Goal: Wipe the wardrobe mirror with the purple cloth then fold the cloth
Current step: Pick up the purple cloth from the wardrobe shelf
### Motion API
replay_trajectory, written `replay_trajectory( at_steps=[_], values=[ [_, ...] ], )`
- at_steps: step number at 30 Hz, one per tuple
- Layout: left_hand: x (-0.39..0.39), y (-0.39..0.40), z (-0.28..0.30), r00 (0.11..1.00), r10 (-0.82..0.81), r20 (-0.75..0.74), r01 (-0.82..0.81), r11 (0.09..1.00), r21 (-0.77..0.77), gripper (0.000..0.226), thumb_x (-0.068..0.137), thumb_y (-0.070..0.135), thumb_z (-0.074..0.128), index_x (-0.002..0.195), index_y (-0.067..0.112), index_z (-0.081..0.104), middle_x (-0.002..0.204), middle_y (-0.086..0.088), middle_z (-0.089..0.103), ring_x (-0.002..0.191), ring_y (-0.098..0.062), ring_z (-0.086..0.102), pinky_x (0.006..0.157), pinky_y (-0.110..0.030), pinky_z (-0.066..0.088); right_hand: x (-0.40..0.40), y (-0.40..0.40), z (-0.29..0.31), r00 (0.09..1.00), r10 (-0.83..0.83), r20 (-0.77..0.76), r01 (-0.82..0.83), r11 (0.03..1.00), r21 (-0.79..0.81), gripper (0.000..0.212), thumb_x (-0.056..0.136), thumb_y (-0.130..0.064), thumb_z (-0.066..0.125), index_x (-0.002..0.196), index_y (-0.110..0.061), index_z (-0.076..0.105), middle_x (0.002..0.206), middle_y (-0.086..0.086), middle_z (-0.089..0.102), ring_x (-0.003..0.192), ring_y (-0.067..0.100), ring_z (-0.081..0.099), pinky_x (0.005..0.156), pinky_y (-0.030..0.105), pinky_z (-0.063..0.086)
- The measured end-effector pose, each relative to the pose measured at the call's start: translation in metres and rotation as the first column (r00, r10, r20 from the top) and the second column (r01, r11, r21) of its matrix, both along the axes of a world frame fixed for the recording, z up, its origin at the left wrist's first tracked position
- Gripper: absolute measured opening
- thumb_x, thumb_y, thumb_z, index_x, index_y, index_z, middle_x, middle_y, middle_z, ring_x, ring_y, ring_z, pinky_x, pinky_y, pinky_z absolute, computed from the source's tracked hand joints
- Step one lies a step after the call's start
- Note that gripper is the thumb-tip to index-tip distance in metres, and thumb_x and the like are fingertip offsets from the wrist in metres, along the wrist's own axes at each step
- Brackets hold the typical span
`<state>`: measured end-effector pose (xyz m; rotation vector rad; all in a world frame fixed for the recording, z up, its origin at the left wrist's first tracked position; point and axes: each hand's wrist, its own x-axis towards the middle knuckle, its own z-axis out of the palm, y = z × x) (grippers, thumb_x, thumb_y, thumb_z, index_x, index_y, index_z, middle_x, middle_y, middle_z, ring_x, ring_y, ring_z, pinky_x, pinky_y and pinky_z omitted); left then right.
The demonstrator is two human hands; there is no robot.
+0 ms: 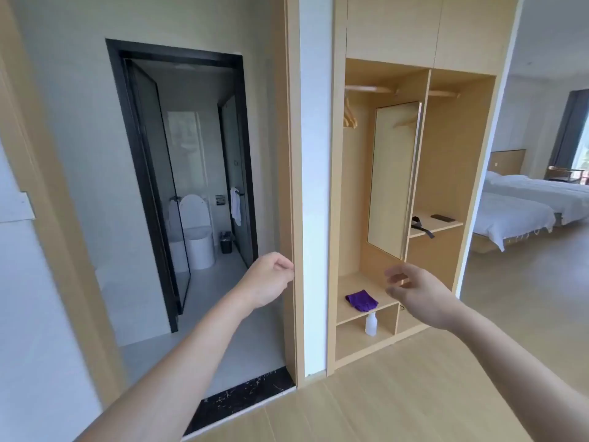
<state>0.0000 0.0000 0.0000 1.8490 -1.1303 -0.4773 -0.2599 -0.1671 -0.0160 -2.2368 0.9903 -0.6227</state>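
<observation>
The purple cloth (pixel 361 300) lies crumpled on the low shelf of an open wooden wardrobe (pixel 459 173). Above it, a tall framed mirror (pixel 392 180) is mounted inside the wardrobe. My right hand (pixel 414 295) is raised in front of the wardrobe, to the right of the cloth, fingers apart and holding nothing. My left hand (pixel 267 279) hovers further left, in front of the wardrobe's side panel, with its fingers curled in and nothing in it. Neither hand touches the cloth or the mirror.
A white spray bottle (pixel 371 324) stands in the cubby under the cloth. Wooden hangers (pixel 350 118) hang on the rail. Dark items lie on the right shelf (pixel 436 223). A bathroom doorway (pixel 191 193) opens on the left; a bed (pixel 522 212) stands on the right.
</observation>
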Motion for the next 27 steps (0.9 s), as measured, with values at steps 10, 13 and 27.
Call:
replay_trajectory(
  at_steps=[10, 13, 27],
  values=[
    [-0.036, -0.154, -0.020, 0.997, 0.008, -0.078, -0.005, 0.999, 0.041, 0.019, 0.095, 0.018, 0.054, 0.112, 0.021, 0.063, 0.113, 0.000, 0.065, 0.097, -0.012, 0.068, 0.089, -0.035, 0.054, -0.037, -0.161, -0.007, 0.999, -0.029, -0.021, 0.032, 0.986, 0.164, 0.015, 0.100, -0.016, 0.057, 0.099, -0.015, 0.072, 0.091, 0.003, 0.077, 0.083, 0.015, 0.077, 0.083, 0.036, 0.057],
    [-0.029, -0.190, -0.027, 0.997, 0.006, -0.078, -0.001, 0.998, 0.068, 0.020, 0.096, 0.020, 0.055, 0.114, 0.022, 0.063, 0.114, 0.001, 0.065, 0.097, -0.008, 0.068, 0.096, -0.040, 0.054, -0.027, -0.197, -0.014, 1.000, -0.010, -0.025, 0.014, 0.982, 0.189, 0.016, 0.101, -0.016, 0.056, 0.099, -0.014, 0.072, 0.093, 0.003, 0.076, 0.082, 0.015, 0.077, 0.077, 0.031, 0.057],
    [0.074, -0.383, -0.089, 0.966, -0.049, -0.253, 0.104, 0.973, 0.207, 0.021, 0.095, 0.011, 0.053, 0.112, 0.013, 0.065, 0.112, -0.008, 0.070, 0.097, -0.022, 0.071, 0.087, -0.036, 0.055, 0.074, -0.353, -0.048, 0.988, -0.131, -0.082, 0.148, 0.953, 0.263, 0.016, 0.101, -0.019, 0.056, 0.099, -0.016, 0.071, 0.097, 0.001, 0.075, 0.084, 0.013, 0.075, 0.082, 0.032, 0.058]
  ],
)
